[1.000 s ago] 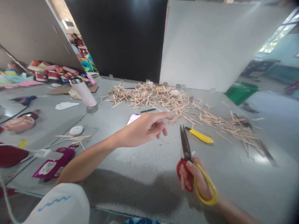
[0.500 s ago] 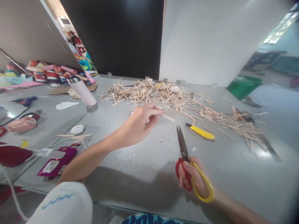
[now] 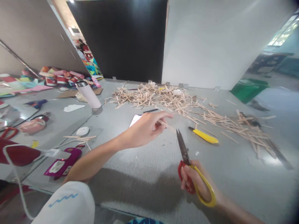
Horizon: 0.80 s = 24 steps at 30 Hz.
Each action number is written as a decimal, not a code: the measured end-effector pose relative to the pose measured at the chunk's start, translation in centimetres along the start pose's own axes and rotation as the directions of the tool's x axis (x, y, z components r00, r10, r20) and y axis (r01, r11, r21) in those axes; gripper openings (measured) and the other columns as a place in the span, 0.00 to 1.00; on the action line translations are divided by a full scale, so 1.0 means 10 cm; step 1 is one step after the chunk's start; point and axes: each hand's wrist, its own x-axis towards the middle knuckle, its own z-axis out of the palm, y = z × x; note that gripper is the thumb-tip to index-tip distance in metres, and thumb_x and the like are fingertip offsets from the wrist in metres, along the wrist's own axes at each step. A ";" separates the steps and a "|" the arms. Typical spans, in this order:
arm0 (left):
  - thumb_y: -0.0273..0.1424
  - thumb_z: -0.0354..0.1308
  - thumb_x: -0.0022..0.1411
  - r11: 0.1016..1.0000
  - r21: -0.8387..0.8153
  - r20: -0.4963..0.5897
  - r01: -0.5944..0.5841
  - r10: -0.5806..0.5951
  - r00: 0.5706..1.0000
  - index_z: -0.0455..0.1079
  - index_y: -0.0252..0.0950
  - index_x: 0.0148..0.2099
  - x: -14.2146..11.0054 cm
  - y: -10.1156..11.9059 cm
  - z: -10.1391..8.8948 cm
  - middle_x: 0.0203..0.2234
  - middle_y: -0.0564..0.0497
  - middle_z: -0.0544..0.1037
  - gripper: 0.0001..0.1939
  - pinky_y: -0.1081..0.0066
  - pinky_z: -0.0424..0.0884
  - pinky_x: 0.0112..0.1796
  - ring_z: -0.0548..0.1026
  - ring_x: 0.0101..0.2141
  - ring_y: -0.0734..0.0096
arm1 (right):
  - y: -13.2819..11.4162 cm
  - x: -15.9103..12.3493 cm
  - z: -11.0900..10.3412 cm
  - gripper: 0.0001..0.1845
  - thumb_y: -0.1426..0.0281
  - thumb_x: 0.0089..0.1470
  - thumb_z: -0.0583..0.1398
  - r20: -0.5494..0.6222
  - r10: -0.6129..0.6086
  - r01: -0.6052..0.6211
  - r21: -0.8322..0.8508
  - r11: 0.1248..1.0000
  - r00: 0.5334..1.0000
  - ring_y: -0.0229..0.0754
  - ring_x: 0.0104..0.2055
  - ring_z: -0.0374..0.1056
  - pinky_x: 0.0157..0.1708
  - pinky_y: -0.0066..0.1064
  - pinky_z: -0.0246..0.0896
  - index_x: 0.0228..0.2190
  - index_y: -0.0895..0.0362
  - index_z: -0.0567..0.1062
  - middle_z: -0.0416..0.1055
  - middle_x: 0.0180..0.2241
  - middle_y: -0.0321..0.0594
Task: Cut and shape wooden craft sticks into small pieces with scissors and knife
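Note:
My left hand (image 3: pixel 144 129) is over the middle of the table, its fingers closed on a thin wooden stick (image 3: pixel 171 127) that points right and toward the scissors. In my right hand (image 3: pixel 198 180) is a pair of scissors (image 3: pixel 183 149) with one red and one yellow handle. Their dark blades are nearly together and point away from me, the tips close to the stick's free end. A yellow utility knife (image 3: pixel 204 135) lies right of the blades. Behind my left hand are a phone (image 3: pixel 135 119), partly covered, and a black pen (image 3: pixel 150 110).
A heap of wooden sticks (image 3: pixel 149 96) spreads along the back of the table and off to the right. On the left stand a pale tumbler (image 3: pixel 88 95), a white mouse (image 3: pixel 83 131) and a purple power strip (image 3: pixel 63 161) with cables. A green bin (image 3: pixel 249 90) is beyond the right edge.
My left hand has drawn back from the loose sticks with one stick between its fingers, and the stick has turned toward the scissors. My right hand still holds the scissors in nearly the same place.

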 end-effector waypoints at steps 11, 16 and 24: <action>0.29 0.61 0.73 0.998 -0.058 0.065 0.016 -0.012 0.998 0.77 0.36 0.55 0.01 0.07 -0.01 0.37 0.50 0.86 0.11 0.71 0.74 0.38 0.82 0.34 0.71 | 0.09 -0.03 -0.02 0.38 0.31 0.57 0.61 0.039 -0.005 0.006 -0.015 1.000 0.999 0.34 0.15 0.58 0.16 0.27 0.55 0.22 0.52 0.67 0.64 0.14 0.33; 0.24 0.59 0.71 0.995 -0.097 0.005 -0.009 0.010 1.000 0.73 0.35 0.54 0.03 0.04 0.05 0.35 0.52 0.86 0.11 0.70 0.73 0.41 0.81 0.34 0.71 | 0.09 -0.01 -0.04 0.38 0.35 0.62 0.58 0.110 0.020 -0.021 0.013 1.000 0.994 0.35 0.14 0.58 0.16 0.26 0.53 0.18 0.53 0.67 0.60 0.11 0.33; 0.24 0.55 0.74 0.983 -0.179 -0.019 -0.043 0.041 0.999 0.69 0.35 0.53 0.12 0.17 0.02 0.33 0.52 0.83 0.08 0.72 0.72 0.38 0.82 0.36 0.71 | -0.17 -0.03 -0.07 0.34 0.38 0.63 0.59 0.098 -0.029 0.024 0.057 0.998 0.995 0.39 0.18 0.62 0.25 0.33 0.65 0.20 0.51 0.69 0.61 0.14 0.33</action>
